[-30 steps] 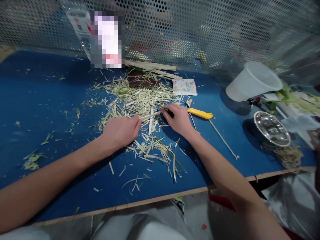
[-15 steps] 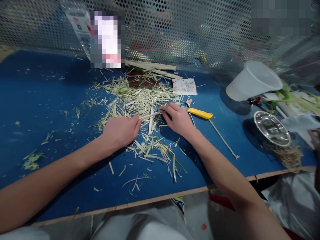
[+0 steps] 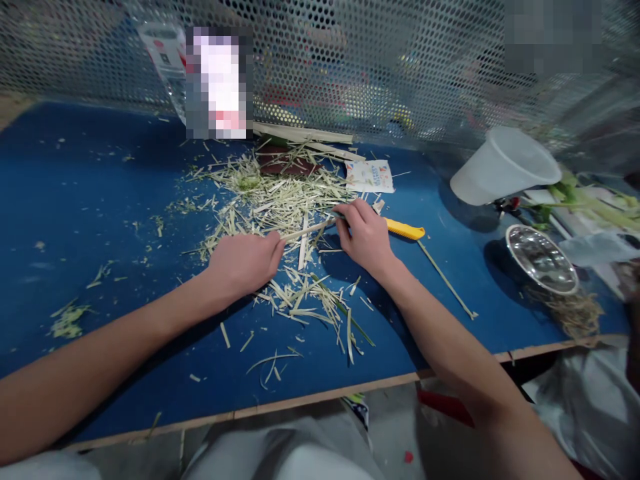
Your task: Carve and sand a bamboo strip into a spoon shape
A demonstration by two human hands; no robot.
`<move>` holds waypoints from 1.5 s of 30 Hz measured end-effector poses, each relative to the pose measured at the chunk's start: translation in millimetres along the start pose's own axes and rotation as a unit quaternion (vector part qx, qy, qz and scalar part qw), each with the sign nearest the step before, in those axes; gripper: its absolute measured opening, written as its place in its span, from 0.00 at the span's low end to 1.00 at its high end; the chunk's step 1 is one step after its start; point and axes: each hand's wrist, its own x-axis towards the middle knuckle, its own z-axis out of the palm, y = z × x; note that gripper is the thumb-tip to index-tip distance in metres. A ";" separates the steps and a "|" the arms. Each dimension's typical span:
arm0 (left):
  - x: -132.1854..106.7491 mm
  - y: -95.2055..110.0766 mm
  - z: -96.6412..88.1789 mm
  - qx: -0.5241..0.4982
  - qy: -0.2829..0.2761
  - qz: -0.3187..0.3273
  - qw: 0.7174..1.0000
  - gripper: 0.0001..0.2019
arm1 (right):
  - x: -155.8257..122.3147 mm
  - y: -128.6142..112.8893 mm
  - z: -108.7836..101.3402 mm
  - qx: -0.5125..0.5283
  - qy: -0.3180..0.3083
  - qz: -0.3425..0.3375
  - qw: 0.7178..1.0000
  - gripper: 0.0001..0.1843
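Observation:
My left hand [image 3: 245, 263] pinches one end of a thin pale plant strip [image 3: 306, 231] above the blue tabletop. My right hand [image 3: 365, 237] holds the strip's other end between its fingers. Just beyond that hand lies a yellow-handled utility knife [image 3: 406, 229], its near part hidden by the hand and not held. A loose heap of shredded pale-green plant fibre [image 3: 280, 200] spreads beyond both hands, and more scraps [image 3: 310, 307] lie below them. A long thin stalk [image 3: 445, 280] lies to the right of my right forearm.
The blue table [image 3: 100, 187] has a wooden front edge and perforated metal mesh [image 3: 375, 60] behind it. A small printed card [image 3: 369, 176] and dark red pad [image 3: 283, 163] lie at the back. On the right are a tipped white plastic cup [image 3: 505, 167] and steel bowl [image 3: 540, 260].
My right hand has moved up and to the right, now covering more of the yellow handle. My left hand has shifted little, and both hands still hold the strip.

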 end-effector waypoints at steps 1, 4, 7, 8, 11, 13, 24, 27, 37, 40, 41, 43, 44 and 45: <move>-0.2 0.1 -0.1 0.001 0.000 0.000 1.000 0.27 | -0.4 -0.5 -0.1 0.011 -0.013 -0.011 1.000 0.15; -0.7 0.3 0.3 0.005 0.001 0.002 1.000 0.27 | -0.6 -3.3 3.0 0.021 -0.050 -0.044 0.998 0.15; -0.9 0.5 1.1 0.005 0.003 0.003 1.000 0.27 | 0.7 -5.1 7.2 0.009 -0.057 -0.044 0.997 0.15; -0.8 0.6 1.3 0.004 0.004 0.003 1.000 0.27 | 1.2 -4.8 7.9 0.005 -0.059 -0.041 0.997 0.15; -0.4 0.4 1.7 0.003 0.002 -0.001 1.000 0.26 | 1.4 -0.5 6.0 -0.008 -0.049 -0.023 0.999 0.15; -0.1 0.2 1.6 0.002 0.000 -0.004 1.000 0.26 | 0.0 3.1 2.5 -0.008 -0.018 0.000 1.000 0.15; -0.3 0.1 3.4 0.014 0.009 -0.004 1.000 0.26 | -1.5 -4.8 6.1 0.005 -0.058 -0.044 0.997 0.14; 0.4 -0.7 4.8 0.016 0.016 -0.001 1.000 0.25 | -0.9 -3.9 7.7 -0.031 -0.058 -0.066 0.996 0.15; 0.8 -2.1 4.9 0.006 0.010 0.001 1.000 0.24 | -7.0 -2.5 1.2 0.020 -0.013 -0.026 0.999 0.13; 1.0 -1.4 4.5 0.007 0.007 0.002 1.000 0.25 | -6.8 -3.6 1.9 0.023 -0.041 -0.048 0.998 0.13; 1.0 -1.1 4.4 0.007 0.005 0.003 1.000 0.25 | -6.6 -3.6 2.5 0.020 -0.047 -0.053 0.997 0.13; 1.0 -0.7 4.2 0.008 0.005 0.002 1.000 0.24 | -6.4 -3.1 3.7 0.015 -0.053 -0.057 0.997 0.14; 0.9 -0.5 4.3 0.009 0.006 0.002 1.000 0.24 | -6.3 -2.8 4.1 0.014 -0.054 -0.056 0.997 0.14; 0.8 -0.4 4.5 0.011 0.008 0.001 1.000 0.24 | -6.3 -2.4 4.2 0.015 -0.054 -0.055 0.997 0.14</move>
